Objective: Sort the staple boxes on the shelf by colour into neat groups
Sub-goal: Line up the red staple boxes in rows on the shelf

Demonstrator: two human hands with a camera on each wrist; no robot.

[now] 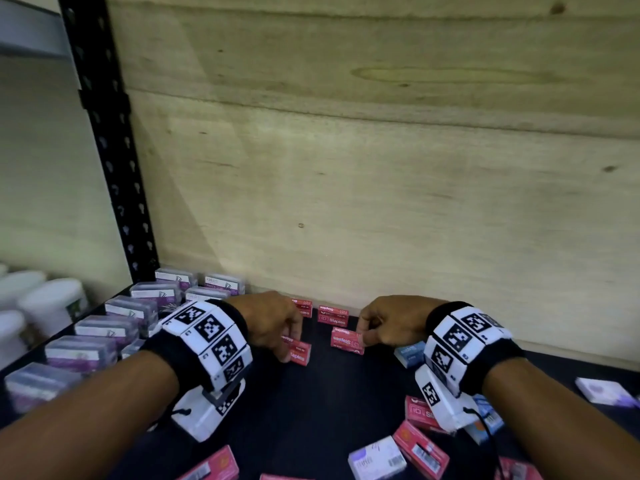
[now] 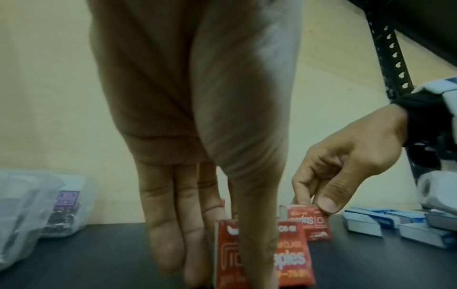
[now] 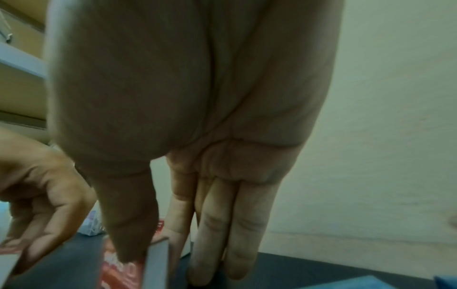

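While both hands work near the plywood back panel, we note the left hand pinching a red staple box between thumb and fingers, the box standing on its edge on the black shelf. In the left wrist view the thumb lies across the printed face of that box and the fingers reach down behind it. Our right hand pinches a second red staple box by its right end; the left wrist view shows thumb and forefinger closed on its upper corner, and it seems lifted slightly off the shelf, though blur leaves this uncertain. Two more red staple boxes sit side by side against the back panel, just behind the held pair.

A blue staple box lies just right of the right hand. Loose red staple boxes, a white-faced box and a further blue box lie mixed at the front right of the shelf. A purple-and-white box lies apart at far right. Clear plastic cases with purple labels stand in rows on the left, beside the black perforated upright. White tubs sit beyond the upright.
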